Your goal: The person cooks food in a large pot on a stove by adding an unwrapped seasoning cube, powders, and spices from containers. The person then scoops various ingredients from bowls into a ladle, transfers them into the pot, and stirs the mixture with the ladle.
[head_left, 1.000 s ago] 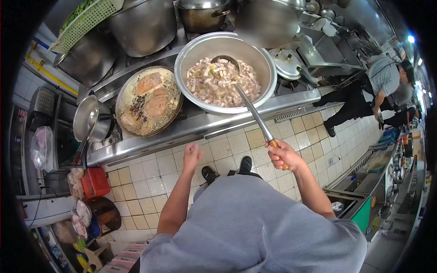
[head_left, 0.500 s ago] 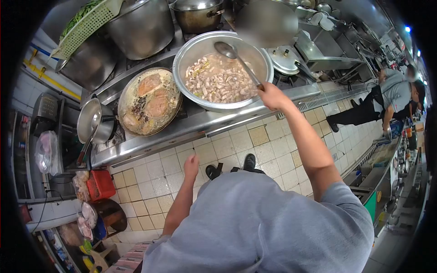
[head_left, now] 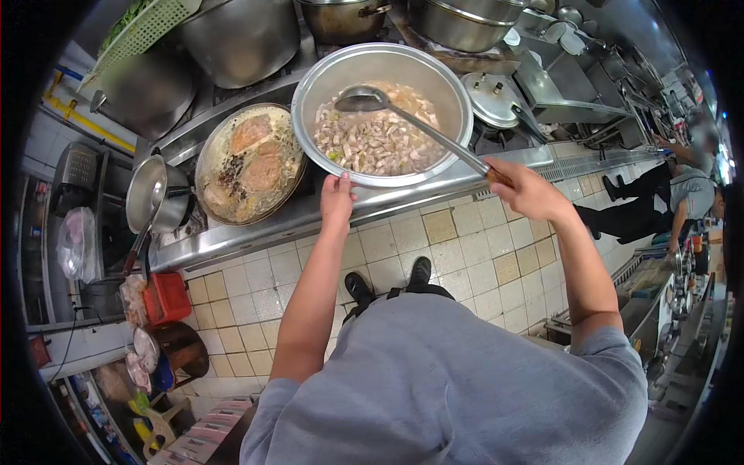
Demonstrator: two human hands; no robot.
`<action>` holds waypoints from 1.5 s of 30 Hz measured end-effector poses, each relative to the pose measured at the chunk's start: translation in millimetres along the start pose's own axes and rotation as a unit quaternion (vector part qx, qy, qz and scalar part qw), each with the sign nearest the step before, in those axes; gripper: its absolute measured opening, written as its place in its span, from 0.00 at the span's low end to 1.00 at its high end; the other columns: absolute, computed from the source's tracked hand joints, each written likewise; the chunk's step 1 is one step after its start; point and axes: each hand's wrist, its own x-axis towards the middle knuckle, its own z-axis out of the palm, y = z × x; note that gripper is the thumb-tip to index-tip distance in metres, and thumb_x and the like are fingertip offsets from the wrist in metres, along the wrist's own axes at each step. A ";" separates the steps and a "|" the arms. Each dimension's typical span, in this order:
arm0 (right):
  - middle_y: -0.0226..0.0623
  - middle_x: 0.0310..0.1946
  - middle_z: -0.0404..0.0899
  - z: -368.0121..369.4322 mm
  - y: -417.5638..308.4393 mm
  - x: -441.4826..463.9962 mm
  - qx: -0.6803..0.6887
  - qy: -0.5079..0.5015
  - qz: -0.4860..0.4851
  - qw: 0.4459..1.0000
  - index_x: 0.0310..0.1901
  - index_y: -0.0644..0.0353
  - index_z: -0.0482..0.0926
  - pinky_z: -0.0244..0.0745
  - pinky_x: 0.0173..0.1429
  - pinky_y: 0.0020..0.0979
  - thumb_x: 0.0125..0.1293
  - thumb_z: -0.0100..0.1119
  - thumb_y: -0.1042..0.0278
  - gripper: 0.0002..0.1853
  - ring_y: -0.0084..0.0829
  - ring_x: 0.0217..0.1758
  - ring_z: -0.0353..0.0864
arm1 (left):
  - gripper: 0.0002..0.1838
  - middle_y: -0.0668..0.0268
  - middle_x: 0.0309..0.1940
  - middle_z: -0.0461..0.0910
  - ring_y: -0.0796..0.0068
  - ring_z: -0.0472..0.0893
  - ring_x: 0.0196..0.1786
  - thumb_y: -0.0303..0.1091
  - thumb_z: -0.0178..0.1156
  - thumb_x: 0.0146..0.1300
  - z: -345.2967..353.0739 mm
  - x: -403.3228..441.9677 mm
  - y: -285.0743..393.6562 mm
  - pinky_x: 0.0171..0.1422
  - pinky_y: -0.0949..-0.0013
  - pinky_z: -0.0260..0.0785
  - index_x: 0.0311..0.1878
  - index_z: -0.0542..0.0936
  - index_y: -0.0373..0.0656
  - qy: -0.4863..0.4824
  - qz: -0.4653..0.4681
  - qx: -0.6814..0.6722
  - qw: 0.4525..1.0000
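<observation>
A long ladle with a wooden-ended handle is in my right hand, whose fingers are wrapped round the grip. The ladle's bowl lies inside a large, wide metal pot, at the surface of the food. Pale chopped meat pieces in cloudy liquid fill the lower part of that pot. At its near rim, my left hand is closed on the edge, with the fingertips partly hidden. Left of the pot stands a round pan holding large browned meat pieces in a bubbling sauce.
Tall stockpots line the back of the stove. A saucepan with a spoon is at the left, a lidded pressure cooker at the right. A red basket sits low left. Two people are at the far right.
My left hand has risen from beside my body to the pot's near rim. My right hand has moved right and nearer to me, and the ladle's bowl has shifted left and down.
</observation>
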 end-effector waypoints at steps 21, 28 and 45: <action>0.37 0.36 0.78 -47.7 26.7 -5.8 -0.440 -0.011 -0.067 0.896 0.69 0.35 0.61 0.76 0.40 0.40 0.62 0.53 0.69 0.32 0.40 0.37 0.81 | 0.12 0.68 0.25 0.79 0.86 0.65 0.20 0.41 0.54 0.70 8.6 5.7 -9.5 0.20 0.80 0.54 0.35 0.71 0.44 0.063 -0.017 -0.114 0.991; 0.45 0.36 0.81 -134.8 -36.2 -86.5 -0.320 0.014 -0.013 0.947 0.61 0.49 0.73 0.71 0.43 0.43 0.54 0.61 0.73 0.29 0.47 0.39 0.80 | 0.19 0.69 0.30 0.82 0.86 0.67 0.20 0.54 0.50 0.69 -10.7 -12.7 -11.5 0.21 0.79 0.57 0.38 0.73 0.47 -0.018 -0.111 -0.111 0.987; 0.49 0.32 0.80 -76.1 -38.8 -109.1 -0.171 -0.037 0.100 0.980 0.60 0.59 0.70 0.71 0.41 0.43 0.65 0.54 0.67 0.22 0.48 0.36 0.80 | 0.17 0.55 0.23 0.79 0.60 0.79 0.26 0.44 0.58 0.59 -258.3 -186.4 -360.6 0.30 0.59 0.73 0.35 0.75 0.35 -0.015 -0.178 0.391 0.903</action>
